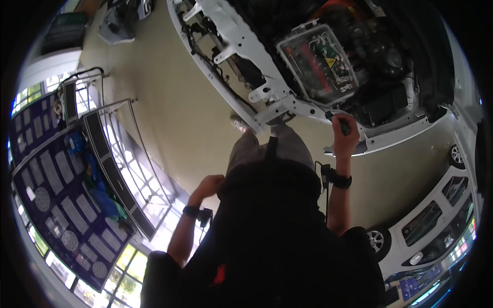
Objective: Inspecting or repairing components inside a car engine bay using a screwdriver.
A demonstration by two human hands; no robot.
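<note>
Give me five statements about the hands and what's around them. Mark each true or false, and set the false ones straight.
1. The right hand holds a dark object. True.
2. The left hand rests on the clear-lidded box. False: it is beside the person's waist, well apart from the box.
3. A yellow triangular label shows on the box. True.
4. The car at the lower right is red. False: it is white.
5. Both wrists wear dark bands. True.

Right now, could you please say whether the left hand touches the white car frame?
Apart: in the head view, tan floor shows between the left hand and the white car frame.
</note>
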